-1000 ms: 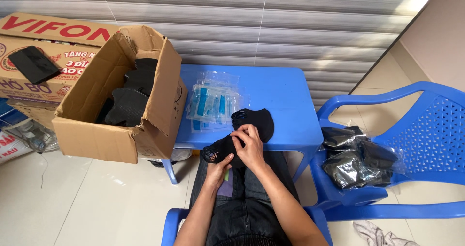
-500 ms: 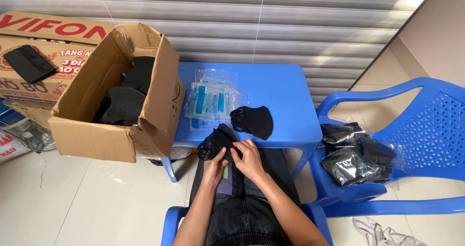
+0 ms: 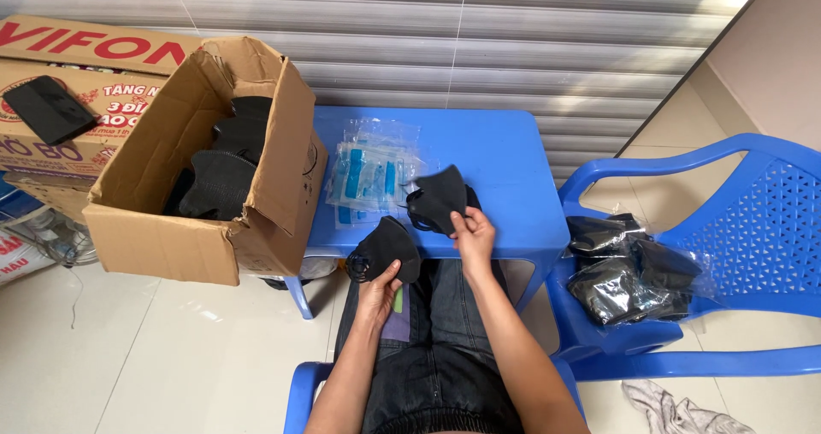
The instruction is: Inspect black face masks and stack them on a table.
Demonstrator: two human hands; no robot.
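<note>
Fingers of the left hand [image 3: 379, 290] are clamped on a black mask [image 3: 386, 250], just off the near edge of the blue desk [image 3: 505, 165]. Fingers of the right hand [image 3: 473, 236] are pinched on the lower edge of a second black mask [image 3: 439, 197], which lies on the desk near that same edge. The two masks are close but do not touch.

Clear bags [image 3: 369, 171] with blue parts inside lie on the desk, just left of the second mask. A big open box [image 3: 184, 220] leans against the left end of the desk. It has more black masks [image 3: 221, 173] in it. Another box [image 3: 85, 66] with red print stands further left of the desk, and a flat black thing [image 3: 50, 107] lies on top of it, maybe a wallet, though it is hard to tell.

Right of the desk stands a blue chair [image 3: 753, 220]. Packed black masks [image 3: 629, 267] in clear wrap sit on its seat. A grey rag [image 3: 671, 408] lies on the floor by the chair, on the near side of the desk.
</note>
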